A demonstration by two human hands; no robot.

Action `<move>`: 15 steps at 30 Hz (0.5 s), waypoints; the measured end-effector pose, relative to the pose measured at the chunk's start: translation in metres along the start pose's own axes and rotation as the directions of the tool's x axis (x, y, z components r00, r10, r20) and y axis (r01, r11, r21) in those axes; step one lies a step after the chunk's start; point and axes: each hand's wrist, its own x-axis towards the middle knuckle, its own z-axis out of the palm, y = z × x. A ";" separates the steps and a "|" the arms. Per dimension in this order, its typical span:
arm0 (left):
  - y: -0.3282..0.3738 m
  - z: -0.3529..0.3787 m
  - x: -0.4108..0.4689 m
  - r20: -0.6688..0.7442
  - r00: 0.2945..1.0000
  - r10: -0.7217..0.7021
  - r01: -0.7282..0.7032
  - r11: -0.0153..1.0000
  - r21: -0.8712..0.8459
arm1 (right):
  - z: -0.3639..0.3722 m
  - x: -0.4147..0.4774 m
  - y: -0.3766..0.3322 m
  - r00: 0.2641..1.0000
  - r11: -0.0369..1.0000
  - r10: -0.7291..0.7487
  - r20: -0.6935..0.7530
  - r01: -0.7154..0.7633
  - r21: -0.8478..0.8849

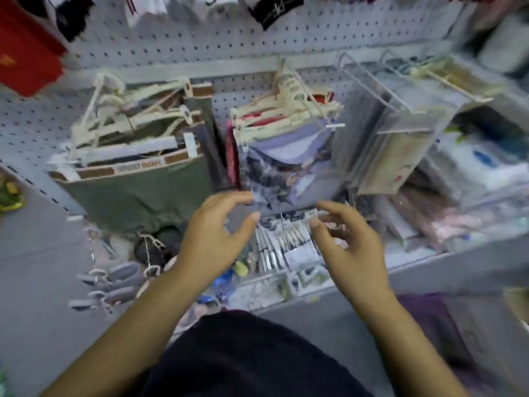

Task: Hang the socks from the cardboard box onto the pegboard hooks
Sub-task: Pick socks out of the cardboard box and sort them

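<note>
Both forearms [137, 319] are bare as far as they show. The left hand [211, 242] and right hand [355, 250] have short, pale-tipped nails on the fingers [246, 224]. Lower down sits a black garment [252, 356], perhaps fuzzy knit; blur hides the weave.

Red box [25, 44], shelved packets [472, 167]

Single head-worn wide-angle view, looking forward and down, close over the pegboard [200, 41] display

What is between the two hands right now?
Head view: the lower edge of the hanging purple-grey printed packet, between left hand and right hand; contact unclear.
</note>
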 end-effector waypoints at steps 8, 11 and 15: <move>0.044 0.145 -0.107 0.366 0.931 -0.016 0.010 1.000 0.019 | -0.103 -0.172 0.093 0.913 0.911 0.396 -0.101 -0.404 -0.080; 0.074 0.191 -0.155 0.442 0.897 0.031 -0.016 0.999 -0.038 | -0.149 -0.231 0.112 0.854 0.858 0.482 -0.198 -0.506 -0.093; 0.106 0.236 -0.208 0.619 0.777 0.110 -0.086 0.994 -0.069 | -0.197 -0.300 0.128 0.751 0.783 0.580 -0.314 -0.621 -0.039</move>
